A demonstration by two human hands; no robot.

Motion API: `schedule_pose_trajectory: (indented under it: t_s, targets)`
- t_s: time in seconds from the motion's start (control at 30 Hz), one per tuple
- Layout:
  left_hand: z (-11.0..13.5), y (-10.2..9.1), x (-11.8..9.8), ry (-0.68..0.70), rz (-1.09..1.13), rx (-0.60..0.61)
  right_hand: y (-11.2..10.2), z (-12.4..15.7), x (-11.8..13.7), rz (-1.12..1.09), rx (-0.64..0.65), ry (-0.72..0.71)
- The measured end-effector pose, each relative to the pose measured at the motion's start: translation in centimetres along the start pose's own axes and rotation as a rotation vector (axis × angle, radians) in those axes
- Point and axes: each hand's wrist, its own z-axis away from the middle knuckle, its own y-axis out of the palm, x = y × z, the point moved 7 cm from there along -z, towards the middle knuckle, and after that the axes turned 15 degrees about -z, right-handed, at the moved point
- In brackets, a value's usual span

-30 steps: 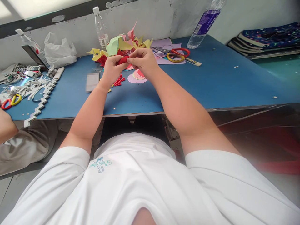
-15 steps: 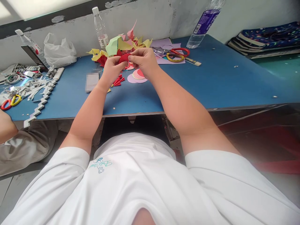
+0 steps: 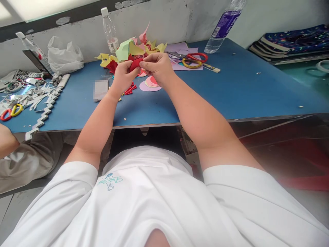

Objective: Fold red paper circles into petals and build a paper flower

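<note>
Between both hands, over the blue table (image 3: 246,85), is a small curved piece of red paper (image 3: 135,64). My left hand (image 3: 124,74) pinches its left end, and my right hand (image 3: 158,68) has thumb and forefinger closed on its right end. Right below lie several paper circles (image 3: 149,85) in pink, lilac and red. Small red paper rolls (image 3: 130,90) lie beside my left wrist. Behind the hands rises a heap of folded paper shapes (image 3: 124,49) in yellow, green, pink and red.
Red-and-yellow scissors (image 3: 194,61) rest on purple paper (image 3: 183,48) at the right. Bottles (image 3: 109,31) stand along the wall, one with a purple label (image 3: 226,24). Leftward are a plastic bag (image 3: 65,56), paper scraps (image 3: 28,97) and another person's arm (image 3: 7,142).
Both hands keep their hold on the red paper with barely any shift. A thin pale line that hung below the red paper is less visible now.
</note>
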Motion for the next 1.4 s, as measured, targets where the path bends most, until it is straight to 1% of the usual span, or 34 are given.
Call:
schedule_pose_trajectory:
  t_s: [0.17, 0.23, 0.33, 0.4, 0.53, 0.67, 0.77, 0.87, 0.97, 1.03, 1.13, 1.27, 1.4]
  targets:
    - [-0.3, 0.1, 0.6, 0.045, -0.015, -0.027, 0.3, 0.3, 0.3, -0.003, -0.003, -0.01]
    - [-0.4, -0.1, 0.6, 0.063, 0.006, -0.059, 0.3, 0.4, 0.3, 0.001, -0.012, -0.008]
    - [-0.4, -0.2, 0.2, 0.053, 0.07, -0.071, 0.2, 0.4, 0.2, 0.012, -0.037, 0.01]
    - [-0.3, -0.1, 0.0, 0.023, 0.095, -0.063, 0.3, 0.4, 0.2, 0.005, -0.046, 0.02]
    - [-0.1, 0.2, -0.2, -0.027, 0.069, -0.024, 0.8, 0.5, 0.4, -0.029, -0.01, 0.01]
    - [-0.1, 0.6, 0.1, 0.004, 0.17, 0.016, 1.1, 0.6, 0.9, -0.025, 0.013, -0.03]
    - [-0.2, 0.7, 0.1, 0.034, 0.255, 0.021, 1.0, 0.5, 1.0, 0.018, 0.011, -0.041]
    - [-0.1, 0.4, -0.3, 0.018, 0.274, -0.023, 0.6, 0.2, 0.7, 0.059, -0.013, -0.045]
    - [0.3, 0.2, -0.5, -0.007, 0.283, -0.058, 0.5, -0.1, 0.5, 0.039, -0.025, -0.06]
    - [0.2, 0.2, -0.3, -0.009, 0.292, -0.063, 0.7, -0.1, 0.5, 0.009, -0.017, -0.066]
    - [-0.3, 0.5, 0.9, -0.012, 0.311, -0.057, 1.0, 0.0, 0.7, 0.024, 0.004, -0.057]
    - [-0.9, 0.4, 2.5, -0.058, 0.365, -0.108, 0.9, 0.0, 0.9, 0.078, 0.04, -0.062]
    - [-0.7, 0.4, 2.1, -0.055, 0.391, -0.086, 0.9, -0.2, 0.8, 0.027, 0.098, -0.122]
